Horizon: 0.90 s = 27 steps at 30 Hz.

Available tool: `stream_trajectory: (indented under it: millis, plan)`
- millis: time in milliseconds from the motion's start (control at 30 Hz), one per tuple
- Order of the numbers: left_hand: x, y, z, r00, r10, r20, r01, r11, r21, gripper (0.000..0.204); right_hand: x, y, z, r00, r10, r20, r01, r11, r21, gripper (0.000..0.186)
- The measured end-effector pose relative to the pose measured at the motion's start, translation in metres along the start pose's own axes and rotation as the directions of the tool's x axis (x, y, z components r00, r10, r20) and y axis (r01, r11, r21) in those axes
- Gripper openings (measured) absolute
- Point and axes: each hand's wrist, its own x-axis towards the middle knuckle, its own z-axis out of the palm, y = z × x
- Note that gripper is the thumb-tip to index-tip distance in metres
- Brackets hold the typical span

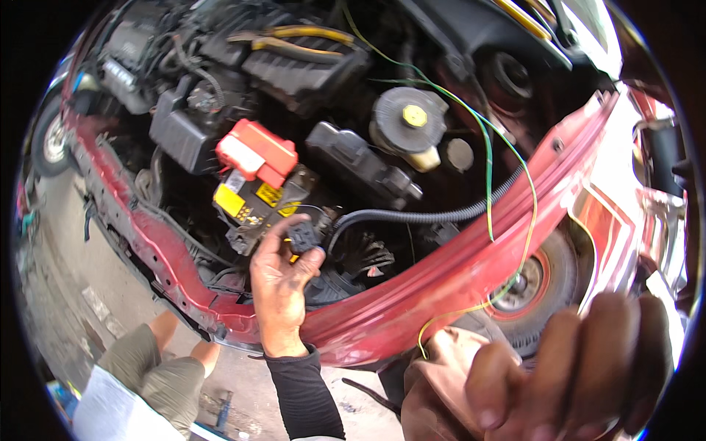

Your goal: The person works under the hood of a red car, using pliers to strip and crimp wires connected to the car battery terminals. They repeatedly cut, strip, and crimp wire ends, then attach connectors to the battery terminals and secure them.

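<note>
My left hand (pixel 283 283) pinches a small black plastic connector (pixel 303 237) between thumb and fingers. It is held over the engine bay, in front of the battery (pixel 257 209) with its red terminal cover (pixel 257 152). Beside the connector, a black corrugated conduit (pixel 426 215) runs to the right, and a bundle of loose wires (pixel 371 253) lies below it. My right hand (pixel 573 367) is large and slightly blurred at the lower right, fingers curled; whatever they hold is hidden. A thin yellow-green wire (pixel 532 209) loops across the red fender (pixel 434 283) and hangs over its edge.
Yellow-handled pliers (pixel 301 42) rest on a black box at the back. A round black reservoir (pixel 408 117) stands right of a black fuse box (pixel 360 162). A wheel (pixel 533 290) is by the fender. Someone in shorts (pixel 158 382) is at lower left.
</note>
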Motion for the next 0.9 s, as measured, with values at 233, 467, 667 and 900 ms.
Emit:
stream_trajectory:
  millis: [233,467,667,900]
  plan:
    - [0.000,0.008,0.002,0.990,-0.035,0.134,0.034,0.999,0.007,0.056,0.046,0.044,-0.007,0.831,0.304,0.465,-0.100,0.905,-0.413,0.026]
    - [0.000,-0.008,-0.003,0.973,0.016,0.229,-0.018,1.000,0.008,0.069,0.124,0.120,-0.013,0.441,0.653,0.616,0.603,0.293,-0.742,0.055]
    - [-0.008,0.007,-0.005,0.992,0.011,0.123,-0.020,0.997,0.075,0.075,0.136,0.162,-0.010,0.363,0.668,0.649,0.659,0.308,-0.686,0.041]
    - [0.007,0.015,-0.097,0.831,0.338,-0.442,-0.314,0.941,0.130,0.032,0.137,0.176,-0.013,0.418,0.677,0.606,0.718,0.162,-0.677,0.044]
